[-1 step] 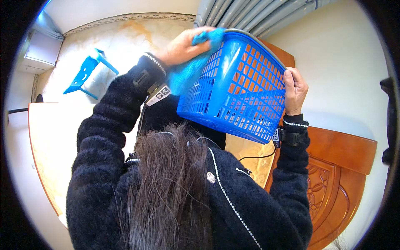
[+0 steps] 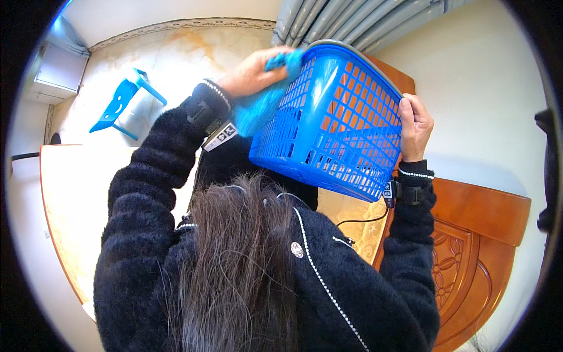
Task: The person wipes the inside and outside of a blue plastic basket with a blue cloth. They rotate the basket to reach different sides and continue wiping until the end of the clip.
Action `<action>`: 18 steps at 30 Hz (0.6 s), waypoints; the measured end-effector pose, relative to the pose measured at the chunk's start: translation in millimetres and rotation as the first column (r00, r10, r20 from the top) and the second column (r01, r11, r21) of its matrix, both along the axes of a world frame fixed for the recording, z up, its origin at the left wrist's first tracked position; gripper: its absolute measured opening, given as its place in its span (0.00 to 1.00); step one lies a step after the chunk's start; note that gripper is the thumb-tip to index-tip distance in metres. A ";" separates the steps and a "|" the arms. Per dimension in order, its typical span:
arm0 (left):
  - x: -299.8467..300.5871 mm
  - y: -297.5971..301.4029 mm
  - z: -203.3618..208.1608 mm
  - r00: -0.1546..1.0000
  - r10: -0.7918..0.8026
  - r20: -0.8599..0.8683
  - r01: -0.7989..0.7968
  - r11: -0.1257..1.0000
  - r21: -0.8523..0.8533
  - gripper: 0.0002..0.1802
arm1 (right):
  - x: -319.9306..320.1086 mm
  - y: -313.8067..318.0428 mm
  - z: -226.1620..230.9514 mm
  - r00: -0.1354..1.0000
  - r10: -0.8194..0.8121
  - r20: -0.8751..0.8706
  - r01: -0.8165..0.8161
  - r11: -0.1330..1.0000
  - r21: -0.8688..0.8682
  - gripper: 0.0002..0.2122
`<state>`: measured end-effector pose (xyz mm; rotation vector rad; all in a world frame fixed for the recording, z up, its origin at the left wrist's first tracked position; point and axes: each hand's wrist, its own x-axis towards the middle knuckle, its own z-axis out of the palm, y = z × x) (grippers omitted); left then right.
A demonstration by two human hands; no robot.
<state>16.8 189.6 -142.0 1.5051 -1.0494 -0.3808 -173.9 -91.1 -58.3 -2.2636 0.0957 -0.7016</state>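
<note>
While the blue plastic basket (image 2: pixel 334 123) is being held up in the air in front of the person's chest, tilted with its latticed walls facing the camera, a light blue cloth (image 2: pixel 264 102) is pressing against its left wall and upper rim. The left hand (image 2: pixel 252 73) is bunching the cloth, fingers curled together over it and pushing it onto the basket. The right hand (image 2: pixel 415 126) is gripping the basket's right rim, fingers wrapped close together over the edge, thumb side hidden. Both arms are wearing fuzzy black sleeves (image 2: pixel 152 176) with beaded cuffs; a small device is sitting strapped at each wrist. Long dark hair (image 2: pixel 240 264) is hanging down the middle. Below the basket, a pale marble floor (image 2: pixel 176 53) is showing, with a blue stool (image 2: pixel 120 105) lying tipped over well to the left. Grey curtains (image 2: pixel 352 20) are hanging at top, and a carved wooden door (image 2: pixel 469 246) is standing at lower right.
</note>
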 end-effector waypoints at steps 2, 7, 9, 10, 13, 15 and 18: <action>-6.0 13.5 -24.5 0.993 -0.023 -0.119 0.039 0.990 0.132 0.22 | 0.9 -1.4 -1.1 1.000 0.025 0.007 -0.025 1.000 0.013 0.13; -1.2 16.8 -7.9 1.000 -0.007 -0.015 0.006 1.000 -0.019 0.20 | 3.5 -7.0 -3.9 0.999 0.046 0.000 -0.046 0.998 0.053 0.13; 6.0 6.4 22.7 0.996 0.002 0.091 0.010 0.991 -0.132 0.18 | 2.6 -8.6 -4.8 0.998 0.064 0.005 -0.064 0.997 0.053 0.13; 8.7 0.1 36.0 0.992 -0.006 0.128 0.030 0.982 -0.187 0.18 | 1.4 -9.4 -4.9 0.998 0.067 -0.008 -0.066 0.996 0.059 0.13; 9.2 -16.0 50.5 0.987 -0.076 0.139 0.109 0.964 -0.244 0.20 | -3.0 -11.8 -5.6 0.998 0.056 -0.042 -0.053 0.996 0.068 0.14; 5.3 -18.1 37.2 0.989 -0.090 0.117 0.113 0.971 -0.212 0.21 | -5.6 -12.3 -7.6 0.999 0.034 -0.037 -0.031 0.996 0.080 0.15; 7.1 -0.9 1.5 0.988 -0.150 -0.045 0.149 0.989 -0.027 0.20 | -7.4 -12.9 -11.0 1.000 0.021 -0.014 -0.020 0.994 0.111 0.15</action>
